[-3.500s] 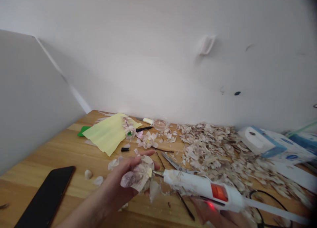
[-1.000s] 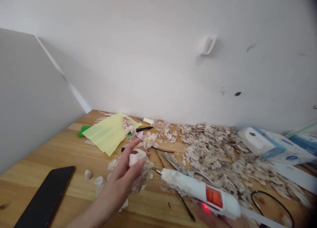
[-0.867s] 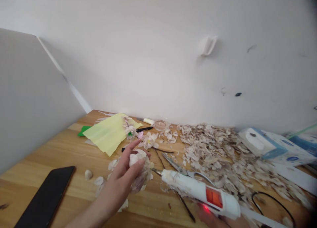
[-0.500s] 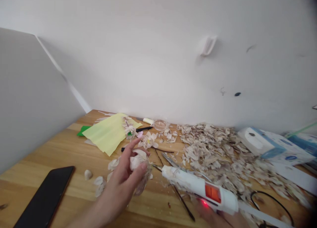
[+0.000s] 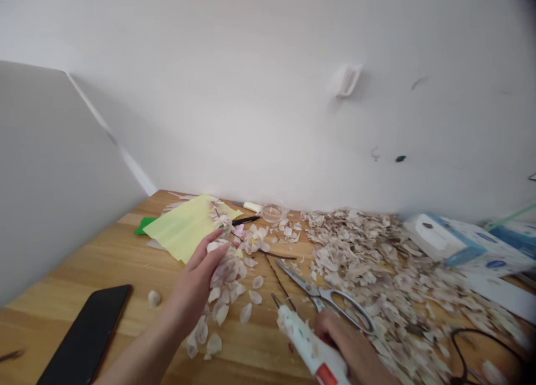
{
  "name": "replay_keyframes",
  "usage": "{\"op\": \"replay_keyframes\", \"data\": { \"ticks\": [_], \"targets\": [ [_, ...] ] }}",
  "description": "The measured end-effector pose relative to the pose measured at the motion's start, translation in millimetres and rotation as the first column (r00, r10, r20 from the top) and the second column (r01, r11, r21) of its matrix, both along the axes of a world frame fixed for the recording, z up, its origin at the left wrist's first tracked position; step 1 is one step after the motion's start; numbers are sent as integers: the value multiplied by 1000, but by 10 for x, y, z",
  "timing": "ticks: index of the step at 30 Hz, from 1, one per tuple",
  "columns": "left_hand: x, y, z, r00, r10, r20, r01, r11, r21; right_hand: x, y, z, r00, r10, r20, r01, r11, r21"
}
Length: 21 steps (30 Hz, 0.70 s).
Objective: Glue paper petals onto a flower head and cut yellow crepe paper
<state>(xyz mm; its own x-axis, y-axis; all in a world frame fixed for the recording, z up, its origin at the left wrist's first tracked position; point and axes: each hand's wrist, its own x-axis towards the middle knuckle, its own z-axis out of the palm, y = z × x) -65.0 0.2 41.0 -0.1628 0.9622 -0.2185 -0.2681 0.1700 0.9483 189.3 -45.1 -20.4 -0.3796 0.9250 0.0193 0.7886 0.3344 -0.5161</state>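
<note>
Near the table's middle, my left hand (image 5: 205,273) is closed around a flower of pale, papery petals (image 5: 226,265); part of it is hidden behind my fingers. Loose petals (image 5: 221,307) lie scattered on the wood just below and to its right. A white glue gun (image 5: 307,340) is gripped by my right hand (image 5: 352,346), its metal nozzle pointing up and left, apart from the flower. Silver scissors (image 5: 324,296) rest slightly open beyond my right hand. Thin brown twigs (image 5: 278,276) lie between the flower and the scissors.
A big heap of dried petals (image 5: 355,240) spreads across the right side. Tissue packs (image 5: 473,245) stand at far right, a black cable (image 5: 456,346) in front. Yellow paper (image 5: 180,229) and another petal flower (image 5: 255,240) lie at the back. A phone (image 5: 86,335) is at left.
My left hand has moved slightly up and left with the flower. The glue gun has swung nozzle-up, drawing back toward me and away from the flower, uncovering the scissors and loose petals.
</note>
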Motion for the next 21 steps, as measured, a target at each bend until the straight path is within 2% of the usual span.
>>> {"op": "replay_keyframes", "data": {
  "ticks": [4,7,11,13,15,17,21],
  "targets": [
    [11,10,18,999,51,-1,-51,999,3,24,-93,-302,961,40,272,-55,997,49],
    [33,-6,52,998,67,-4,-67,997,24,44,-145,-450,933,74,353,-138,978,158],
    [16,-20,90,996,82,-19,-81,995,54,41,-147,-475,909,156,386,-266,930,253],
    [0,-21,97,995,94,-22,-93,994,57,31,-140,-435,905,184,385,-287,930,231],
    [-11,-20,100,995,99,-17,-98,994,53,12,-122,-366,925,191,329,-257,952,169],
    [-15,-21,102,995,99,-7,-99,994,51,-27,-69,-273,962,144,231,-175,978,117],
    [-2,-40,117,996,85,5,-85,995,60,-192,193,-114,991,-79,110,70,994,81]
  ]
}}
